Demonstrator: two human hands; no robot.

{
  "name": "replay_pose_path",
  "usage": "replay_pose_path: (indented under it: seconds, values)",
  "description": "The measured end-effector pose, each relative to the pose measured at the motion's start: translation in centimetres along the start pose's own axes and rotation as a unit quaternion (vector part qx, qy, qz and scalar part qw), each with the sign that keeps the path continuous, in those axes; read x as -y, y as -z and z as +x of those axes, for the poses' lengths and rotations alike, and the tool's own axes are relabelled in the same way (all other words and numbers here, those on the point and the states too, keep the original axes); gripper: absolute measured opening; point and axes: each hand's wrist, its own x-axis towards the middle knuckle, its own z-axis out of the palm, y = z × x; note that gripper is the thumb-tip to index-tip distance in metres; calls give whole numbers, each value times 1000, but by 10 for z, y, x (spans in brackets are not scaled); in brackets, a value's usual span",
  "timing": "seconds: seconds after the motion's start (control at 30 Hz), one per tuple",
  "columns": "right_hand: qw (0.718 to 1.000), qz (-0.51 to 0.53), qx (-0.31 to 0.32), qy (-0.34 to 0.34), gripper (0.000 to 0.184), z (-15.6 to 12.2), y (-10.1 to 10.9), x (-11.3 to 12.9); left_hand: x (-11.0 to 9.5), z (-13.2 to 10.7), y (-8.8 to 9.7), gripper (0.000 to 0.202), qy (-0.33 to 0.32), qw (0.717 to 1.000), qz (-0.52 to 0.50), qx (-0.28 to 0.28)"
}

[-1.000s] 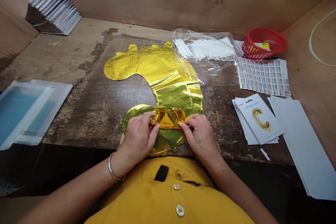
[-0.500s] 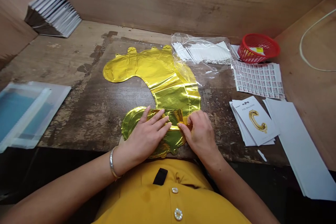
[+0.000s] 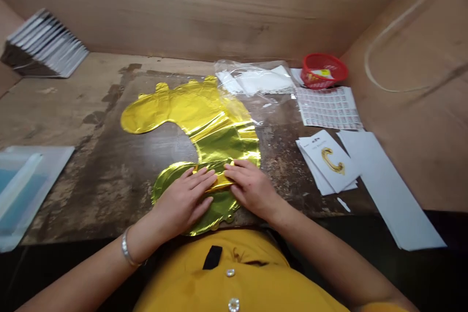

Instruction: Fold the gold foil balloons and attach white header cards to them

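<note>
The left hand [image 3: 183,200] and the right hand [image 3: 252,190] lie flat, side by side, on a gold foil balloon [image 3: 215,131]. Their fingers are a bit spread and press down, and they do not pinch. Under the fingers is a folded band [image 3: 219,181] of the balloon. The rest of the balloon goes up and away from the hands, flat on a dark wood table [image 3: 87,195]. The foil looks very light, thin and soft. It is slick and shiny, so it may slip and crease. Flat hands on the fold look like the best hold. Past the right hand are a card with a gold letter C [image 3: 331,161], a sheet of small stickers [image 3: 329,107] and a red basket [image 3: 323,70].
</note>
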Motion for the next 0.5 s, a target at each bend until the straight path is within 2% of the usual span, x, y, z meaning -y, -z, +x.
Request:
replay_pose_path:
  seconds: [0.1, 0.17, 0.23, 0.27, 0.3, 0.33, 0.4, 0.43, 0.5]
  values:
    - [999, 15, -27, 8, 23, 6, 2, 8, 10, 6, 15, 34, -20, 999, -12, -37]
    - [996, 68, -53, -22, 24, 5, 17, 13, 13, 20, 33, 27, -10, 997, -41, -60]
    - [979, 146, -117, -83, 26, -3, 44, 14, 10, 44, 50, 21, 60, 990, -79, -99]
    - [959, 189, -173, -122, 26, -10, 61, 12, 6, 59, 53, 20, 106, 982, -98, -124]
    - [929, 230, -241, -162, 25, -20, 78, 6, -1, 77, 52, 21, 143, 972, -113, -148]
    - [884, 268, -328, -200, 20, -31, 96, -2, -9, 98, 45, 23, 147, 967, -122, -169]
    - [778, 336, -465, -256, 6, -58, 125, -27, -27, 142, 17, 34, 29, 984, -125, -124]
    - [736, 363, -503, -271, 10, -72, 135, -41, -38, 166, -2, 42, -48, 989, -116, -81]
    - [669, 393, -555, -301, 23, -98, 144, -67, -60, 213, -41, 67, -178, 981, -71, 11]
